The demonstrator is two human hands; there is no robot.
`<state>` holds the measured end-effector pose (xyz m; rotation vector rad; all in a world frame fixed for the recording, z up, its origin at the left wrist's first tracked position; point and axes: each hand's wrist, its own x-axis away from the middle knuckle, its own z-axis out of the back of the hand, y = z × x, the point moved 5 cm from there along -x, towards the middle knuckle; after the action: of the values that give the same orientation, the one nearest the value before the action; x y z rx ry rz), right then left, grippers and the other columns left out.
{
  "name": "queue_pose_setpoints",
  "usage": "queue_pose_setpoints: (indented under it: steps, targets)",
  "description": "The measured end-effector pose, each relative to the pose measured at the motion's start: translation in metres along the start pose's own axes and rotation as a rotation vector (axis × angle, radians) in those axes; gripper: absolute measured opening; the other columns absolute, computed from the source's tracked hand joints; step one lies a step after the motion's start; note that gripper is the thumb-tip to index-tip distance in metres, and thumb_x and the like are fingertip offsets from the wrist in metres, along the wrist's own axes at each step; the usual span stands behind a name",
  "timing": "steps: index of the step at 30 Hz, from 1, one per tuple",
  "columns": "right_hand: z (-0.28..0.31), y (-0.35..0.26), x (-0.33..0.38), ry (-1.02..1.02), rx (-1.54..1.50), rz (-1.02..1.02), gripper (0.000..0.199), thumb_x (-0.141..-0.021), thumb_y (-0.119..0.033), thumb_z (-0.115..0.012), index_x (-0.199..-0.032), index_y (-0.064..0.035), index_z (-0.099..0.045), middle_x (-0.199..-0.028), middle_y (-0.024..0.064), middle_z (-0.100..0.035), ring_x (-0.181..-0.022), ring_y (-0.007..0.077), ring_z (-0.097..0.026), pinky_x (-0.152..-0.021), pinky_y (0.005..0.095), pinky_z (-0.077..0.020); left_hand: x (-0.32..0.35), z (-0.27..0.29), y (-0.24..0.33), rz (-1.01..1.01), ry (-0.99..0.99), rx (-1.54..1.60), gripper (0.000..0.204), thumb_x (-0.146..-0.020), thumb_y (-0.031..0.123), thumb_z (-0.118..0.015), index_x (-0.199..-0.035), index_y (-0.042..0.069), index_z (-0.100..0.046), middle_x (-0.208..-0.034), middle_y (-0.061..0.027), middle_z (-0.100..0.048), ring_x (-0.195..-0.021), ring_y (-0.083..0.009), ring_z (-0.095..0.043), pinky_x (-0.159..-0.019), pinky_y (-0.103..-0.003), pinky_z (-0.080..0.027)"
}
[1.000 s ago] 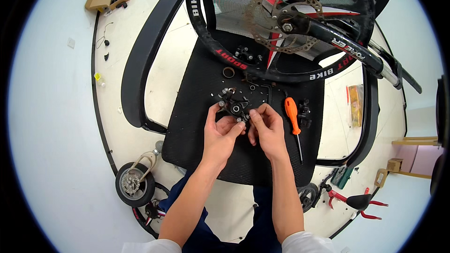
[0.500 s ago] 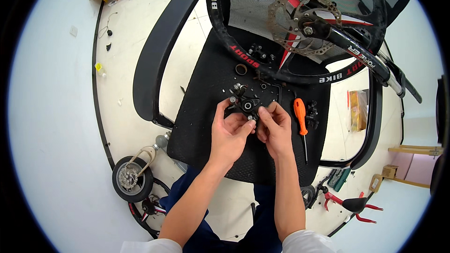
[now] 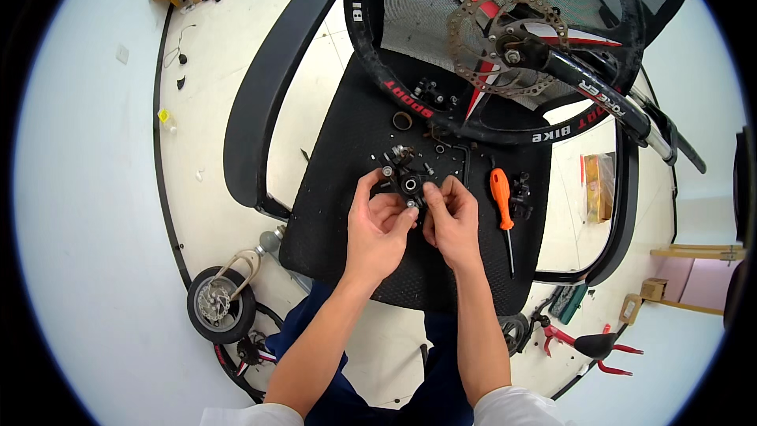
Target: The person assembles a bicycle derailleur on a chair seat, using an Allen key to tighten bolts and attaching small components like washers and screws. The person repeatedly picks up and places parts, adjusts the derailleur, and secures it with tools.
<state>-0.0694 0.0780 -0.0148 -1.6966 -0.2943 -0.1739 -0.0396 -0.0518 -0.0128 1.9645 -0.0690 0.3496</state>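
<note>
Above the black chair seat (image 3: pixel 323 248), a black disc brake caliper (image 3: pixel 410 184) with silver bolts is held between my two hands. My left hand (image 3: pixel 377 233) grips it from the left, thumb near a lower bolt and fingers around its side. My right hand (image 3: pixel 452 221) is closed at the caliper's right edge, with thumb and forefinger pinching there; the fingertips partly hide what they touch. Right of that hand lies an orange-handled screwdriver (image 3: pixel 500 193). A hex key (image 3: pixel 466 162), a brown ring (image 3: pixel 402 121) and several small parts lie beyond the caliper.
A bicycle wheel (image 3: pixel 364 39) with a brake rotor (image 3: pixel 465 55) and fork (image 3: pixel 587 83) rests across the chair's far side. Armrests (image 3: pixel 264 87) flank the seat. Another small black mechanism (image 3: pixel 520 196) lies right of the screwdriver. A small wheel (image 3: pixel 244 312) stands on the floor at left.
The caliper and both hands have shifted slightly left and a little down. My right thumb and forefinger have come closer in against the caliper. The view itself has moved slightly.
</note>
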Motion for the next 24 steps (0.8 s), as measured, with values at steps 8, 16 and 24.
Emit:
queue_pose_setpoints:
  steps: [8, 16, 24]
  targets:
    - [0.007, -0.011, 0.002, -0.062, -0.07, -0.042, 0.017, -0.101, -0.016, -0.051, -0.098, -0.0006, -0.056, -0.066, 0.0042, -0.053, -0.048, 0.0118, -0.054, -0.043, 0.0247, -0.0437, -0.003, -0.007, 0.001, 0.008, -0.031, 0.056, 0.056, -0.085, -0.012, -0.059, -0.135, -0.001, -0.036, -0.097, -0.0136, -0.066, -0.086, -0.0138, -0.066, -0.076, -0.026, -0.054]
    - [0.019, -0.004, 0.003, -0.114, 0.214, -0.084, 0.015, -0.1, -0.016, -0.053, -0.1, -0.001, -0.054, -0.074, 0.0053, -0.057, -0.055, 0.0112, -0.058, -0.049, 0.0238, -0.0469, -0.001, -0.011, -0.002, 0.038, -0.04, 0.091, 0.054, -0.086, -0.013, -0.057, -0.133, 0.001, -0.036, -0.095, -0.0129, -0.065, -0.085, -0.0131, -0.065, -0.076, -0.026, -0.053]
    - [0.014, -0.017, 0.007, -0.136, 0.129, 0.074, 0.01, -0.1, -0.011, -0.051, -0.103, -0.0015, -0.051, -0.078, 0.0056, -0.058, -0.057, 0.0107, -0.057, -0.05, 0.0245, -0.0479, -0.002, -0.011, -0.001, 0.067, -0.066, 0.091, 0.054, -0.087, -0.012, -0.058, -0.134, 0.004, -0.036, -0.097, -0.0116, -0.064, -0.086, -0.0139, -0.063, -0.076, -0.028, -0.053]
